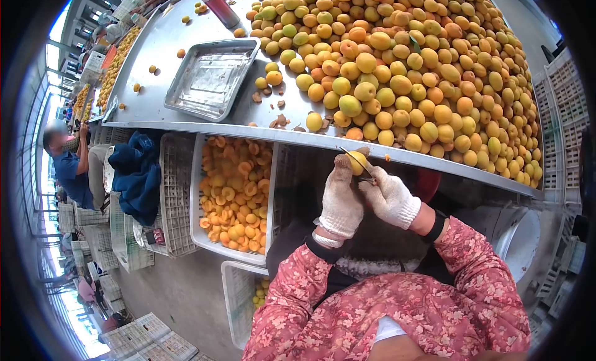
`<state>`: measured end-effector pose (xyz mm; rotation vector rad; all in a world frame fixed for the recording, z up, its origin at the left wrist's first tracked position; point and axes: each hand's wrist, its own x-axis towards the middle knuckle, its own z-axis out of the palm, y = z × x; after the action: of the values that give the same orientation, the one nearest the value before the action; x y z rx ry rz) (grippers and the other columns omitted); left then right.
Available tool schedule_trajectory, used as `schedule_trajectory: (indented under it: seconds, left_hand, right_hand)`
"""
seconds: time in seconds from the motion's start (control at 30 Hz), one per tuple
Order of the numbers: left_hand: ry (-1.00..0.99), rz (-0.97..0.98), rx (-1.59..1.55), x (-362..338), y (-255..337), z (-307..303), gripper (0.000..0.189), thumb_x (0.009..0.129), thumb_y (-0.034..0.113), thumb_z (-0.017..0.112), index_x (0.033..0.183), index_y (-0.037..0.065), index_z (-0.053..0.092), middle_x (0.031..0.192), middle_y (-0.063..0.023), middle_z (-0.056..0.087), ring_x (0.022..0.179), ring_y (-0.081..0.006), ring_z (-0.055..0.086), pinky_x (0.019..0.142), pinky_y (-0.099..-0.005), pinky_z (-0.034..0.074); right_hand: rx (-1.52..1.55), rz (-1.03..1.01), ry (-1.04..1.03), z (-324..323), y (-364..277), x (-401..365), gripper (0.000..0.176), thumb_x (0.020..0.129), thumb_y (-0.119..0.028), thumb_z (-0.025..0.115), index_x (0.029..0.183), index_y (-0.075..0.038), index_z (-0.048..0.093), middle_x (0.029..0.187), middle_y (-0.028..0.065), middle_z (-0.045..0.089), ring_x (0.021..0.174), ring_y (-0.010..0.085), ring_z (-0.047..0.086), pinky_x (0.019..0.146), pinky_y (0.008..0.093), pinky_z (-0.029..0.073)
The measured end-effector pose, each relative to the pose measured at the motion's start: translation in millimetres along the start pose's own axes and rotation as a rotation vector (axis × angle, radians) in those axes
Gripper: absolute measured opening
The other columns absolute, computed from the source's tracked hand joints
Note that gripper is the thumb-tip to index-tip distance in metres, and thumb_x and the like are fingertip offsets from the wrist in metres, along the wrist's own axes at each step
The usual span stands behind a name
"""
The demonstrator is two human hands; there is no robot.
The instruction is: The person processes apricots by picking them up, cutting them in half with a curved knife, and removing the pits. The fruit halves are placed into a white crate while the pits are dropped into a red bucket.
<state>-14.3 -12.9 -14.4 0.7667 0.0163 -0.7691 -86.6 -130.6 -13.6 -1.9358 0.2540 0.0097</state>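
In front of the table's near edge, my left hand [341, 202], in a white knit glove, is closed around a yellow apricot [357, 164]. My right hand [392, 198], gloved the same way, grips a small knife. The knife's thin dark blade [347, 153] lies against the apricot; most of its handle is hidden in my fingers. A large heap of yellow and orange apricots [428, 75] covers the right part of the metal table [149, 103], just beyond my hands. A few brown bits lie near the heap's left edge.
A shallow metal tray [211, 75] and a red tumbler [219, 8] stand on the table. Below left, a white crate [197, 221] holds halved apricots. Another crate [234, 305] stands nearer me. A white bucket [518, 240] is at right. A person [74, 168] sits at left.
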Motion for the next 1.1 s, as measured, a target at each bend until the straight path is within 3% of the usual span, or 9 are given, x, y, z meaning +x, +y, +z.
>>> schedule_trajectory:
  seconds: [0.1, 0.17, 0.3, 0.37, 0.6, 0.7, 0.8, 0.87, 1.1]
  left_hand:
    - [0.018, 0.079, 0.118, 2.6, -0.6, -5.7, 0.067, 0.095, 0.059, 0.052, 0.125, -0.001, 0.057, 0.108, -0.0056, 0.062, 0.101, -0.0171, 0.057, 0.094, -0.0327, 0.046]
    - [0.019, 0.098, 0.153, 2.3, 1.8, -7.5, 0.064, 0.095, 0.056, 0.054, 0.124, -0.001, 0.058, 0.109, -0.0059, 0.062, 0.101, -0.0172, 0.057, 0.094, -0.033, 0.046]
    - [0.017, 0.078, 0.213, 4.2, 5.4, -13.5, 0.054, 0.095, 0.046, 0.06, 0.121, -0.002, 0.059, 0.109, -0.0074, 0.063, 0.103, -0.0176, 0.058, 0.095, -0.0337, 0.045]
    - [-0.006, 0.073, 0.171, 2.9, 8.2, -15.0, 0.05, 0.095, 0.041, 0.061, 0.122, -0.002, 0.059, 0.108, -0.0076, 0.064, 0.102, -0.0178, 0.059, 0.094, -0.0337, 0.046]
    - [-0.113, 0.051, 0.13, 1.3, 14.2, -17.9, 0.039, 0.096, 0.023, 0.06, 0.124, -0.004, 0.056, 0.106, -0.0094, 0.064, 0.096, -0.0174, 0.062, 0.09, -0.0316, 0.05]
    - [-0.153, 0.01, 0.096, 0.3, 18.5, -17.4, 0.037, 0.094, 0.015, 0.059, 0.126, -0.004, 0.054, 0.106, -0.0102, 0.064, 0.096, -0.0177, 0.062, 0.091, -0.0314, 0.05]
    - [-0.165, 0.037, 0.136, -0.8, 20.2, -15.7, 0.037, 0.092, 0.009, 0.059, 0.126, -0.005, 0.054, 0.106, -0.0104, 0.064, 0.095, -0.0179, 0.062, 0.091, -0.0313, 0.05]
    - [-0.167, 0.034, 0.187, -1.5, 23.1, -15.0, 0.038, 0.092, 0.008, 0.06, 0.127, -0.006, 0.054, 0.107, -0.0102, 0.064, 0.096, -0.0173, 0.062, 0.092, -0.0307, 0.049]
    - [-0.156, 0.016, 0.435, -6.0, 44.0, -7.5, 0.042, 0.087, 0.001, 0.066, 0.128, -0.001, 0.057, 0.108, -0.006, 0.064, 0.097, -0.0102, 0.059, 0.088, -0.0243, 0.049]
  right_hand:
    - [0.075, -0.03, -0.005, 1.2, -1.0, 2.6, 0.028, 0.095, -0.021, 0.059, 0.107, 0.004, 0.051, 0.075, 0.0189, 0.062, 0.069, 0.0334, 0.064, 0.064, 0.0372, 0.049]
    - [0.057, -0.044, -0.071, 0.6, 7.2, 5.3, 0.031, 0.096, -0.016, 0.056, 0.12, 0.003, 0.052, 0.073, 0.0079, 0.062, 0.062, 0.0169, 0.058, 0.06, 0.0305, 0.047]
    - [0.198, -0.032, -0.078, 7.1, 13.4, 5.2, 0.026, 0.097, -0.022, 0.057, 0.11, 0.001, 0.054, 0.072, 0.0079, 0.061, 0.064, 0.0191, 0.06, 0.06, 0.0316, 0.047]
    - [0.521, 0.128, -0.142, 14.6, 26.6, 5.4, 0.022, 0.098, -0.024, 0.055, 0.109, -0.005, 0.056, 0.07, -0.0016, 0.056, 0.059, 0.0093, 0.053, 0.054, 0.0256, 0.042]
    - [0.596, 0.349, -0.265, -8.3, -10.1, -0.3, 0.015, 0.1, -0.025, 0.052, 0.103, -0.011, 0.057, 0.068, -0.0065, 0.051, 0.054, 0.0037, 0.048, 0.048, 0.0203, 0.035]
    - [0.604, 0.406, -0.334, -13.2, -5.9, -2.5, 0.017, 0.1, -0.025, 0.053, 0.103, -0.009, 0.057, 0.068, -0.007, 0.052, 0.055, 0.0049, 0.048, 0.049, 0.0219, 0.036]
    - [0.503, 0.105, -0.239, -4.8, 18.4, -1.9, 0.017, 0.097, -0.024, 0.058, 0.101, -0.007, 0.056, 0.067, 0.0001, 0.057, 0.053, 0.0134, 0.054, 0.049, 0.0281, 0.041]
    - [0.015, -0.234, -0.062, -12.5, 8.2, -3.0, 0.021, 0.092, -0.023, 0.064, 0.1, -0.005, 0.056, 0.069, 0.0108, 0.062, 0.056, 0.0274, 0.062, 0.052, 0.036, 0.047]
    - [-0.364, -0.344, 0.038, -21.5, 6.8, 1.0, 0.027, 0.085, -0.026, 0.072, 0.096, -0.006, 0.056, 0.067, 0.0122, 0.063, 0.061, 0.0359, 0.065, 0.054, 0.0418, 0.051]
